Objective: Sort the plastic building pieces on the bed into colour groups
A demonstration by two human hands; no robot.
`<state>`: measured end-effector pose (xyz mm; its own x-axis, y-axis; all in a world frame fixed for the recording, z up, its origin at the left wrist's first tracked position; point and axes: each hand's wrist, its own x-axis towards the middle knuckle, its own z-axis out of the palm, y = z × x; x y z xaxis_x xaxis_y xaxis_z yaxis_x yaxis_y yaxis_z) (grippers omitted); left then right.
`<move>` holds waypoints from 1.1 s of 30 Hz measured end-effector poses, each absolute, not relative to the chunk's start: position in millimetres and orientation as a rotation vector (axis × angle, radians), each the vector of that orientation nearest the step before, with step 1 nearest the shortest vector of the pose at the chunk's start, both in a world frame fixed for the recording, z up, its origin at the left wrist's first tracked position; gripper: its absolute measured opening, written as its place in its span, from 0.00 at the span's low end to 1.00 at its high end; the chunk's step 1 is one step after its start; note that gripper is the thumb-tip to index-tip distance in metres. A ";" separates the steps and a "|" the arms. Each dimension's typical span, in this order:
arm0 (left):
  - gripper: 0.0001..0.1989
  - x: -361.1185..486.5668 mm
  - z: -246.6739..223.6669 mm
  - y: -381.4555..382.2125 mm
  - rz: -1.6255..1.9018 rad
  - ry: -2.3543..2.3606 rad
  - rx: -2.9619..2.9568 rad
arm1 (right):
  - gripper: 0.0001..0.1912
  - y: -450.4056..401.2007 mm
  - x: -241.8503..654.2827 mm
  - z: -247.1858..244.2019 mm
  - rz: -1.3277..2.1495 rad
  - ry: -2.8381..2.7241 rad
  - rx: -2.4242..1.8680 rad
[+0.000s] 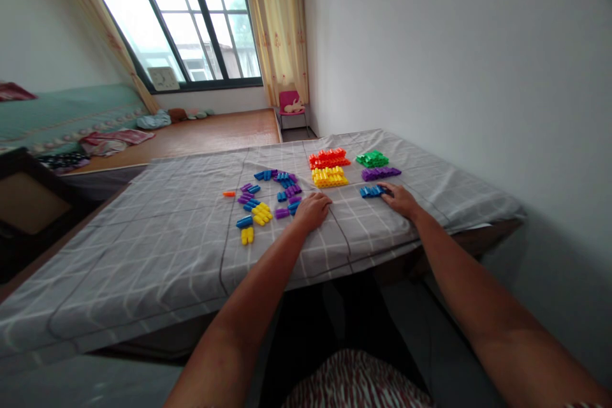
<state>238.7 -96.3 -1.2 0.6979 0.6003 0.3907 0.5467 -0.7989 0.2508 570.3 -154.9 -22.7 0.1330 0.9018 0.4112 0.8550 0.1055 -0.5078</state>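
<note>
On the grey checked cloth, my right hand (400,199) touches the right end of a short row of blue pieces (370,192), its fingers bent around that end. My left hand (313,210) rests on the cloth beside scattered blue and purple pieces; its fingers are curled down and what is under them is hidden. Purple (381,173) and green (372,159) piles lie behind the blue row. Yellow (329,177) and red-orange (329,159) stacks sit farther left. A loose cluster of yellow pieces (261,213) lies left of my left hand, near more blue and purple ones.
A single orange piece (229,194) lies left of the scattered pieces. The table's front edge runs below my forearms. A white wall (430,64) stands on the right. Behind the table are a wooden bed platform (215,131) and a pink chair (291,102).
</note>
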 end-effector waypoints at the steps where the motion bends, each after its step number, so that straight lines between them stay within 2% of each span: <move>1: 0.15 238.7 -1.1 -96.4 0.701 0.945 2.791 | 0.23 -155.6 569.6 -22.2 0.103 -1.689 -1.728; 7: 0.15 238.7 0.5 -97.2 0.698 0.957 2.790 | 0.23 -158.6 558.6 -9.4 0.190 -1.491 -1.553; 18: 0.15 238.1 0.8 -98.1 0.705 0.945 2.782 | 0.21 -142.1 541.9 -14.1 0.354 -1.674 -1.522; 28: 0.16 238.1 -0.9 -97.6 0.713 0.942 2.792 | 0.27 -150.7 539.6 -8.3 0.377 -1.691 -1.535; 33: 0.15 237.0 0.8 -98.6 0.715 0.884 2.794 | 0.24 -153.5 541.9 -10.9 0.438 -1.750 -1.486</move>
<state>237.0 -98.6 0.8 0.7169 0.5704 0.4009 0.5114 -0.8210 0.2536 541.9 -153.5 -10.9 -0.0085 0.9413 0.3375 0.6713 0.2556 -0.6958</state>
